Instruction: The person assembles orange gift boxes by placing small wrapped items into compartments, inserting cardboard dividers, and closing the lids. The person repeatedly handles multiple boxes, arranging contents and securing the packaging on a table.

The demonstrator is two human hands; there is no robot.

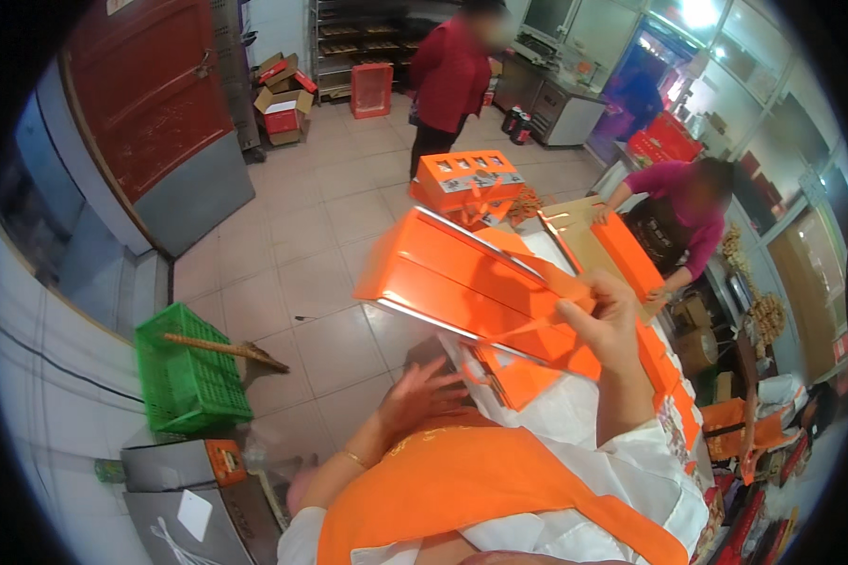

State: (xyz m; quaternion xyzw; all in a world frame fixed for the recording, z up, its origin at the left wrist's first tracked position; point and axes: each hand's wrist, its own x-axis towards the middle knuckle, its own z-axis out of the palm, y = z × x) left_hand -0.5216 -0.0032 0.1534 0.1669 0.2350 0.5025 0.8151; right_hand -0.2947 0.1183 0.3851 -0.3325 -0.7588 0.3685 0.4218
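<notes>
Orange box [443, 273] is being held up in front of the orange apron [424, 490], tilted; its long axis is running from upper left to lower right, one end pointing far left, the other toward the right hand [601, 320]. Right hand is clamping on the orange ribbon straps [537, 326], box body sitting left of it. Left hand [416, 397] is hovering near the box's lower long edge, fingers spread (can't tell if it's touching). Visible panels are showing plain orange; gold marks on the apron are reading too small. Beyond, a windowed box [469, 175] is standing; right, a co-worker [693, 212] is handling another orange box [631, 252].
</notes>
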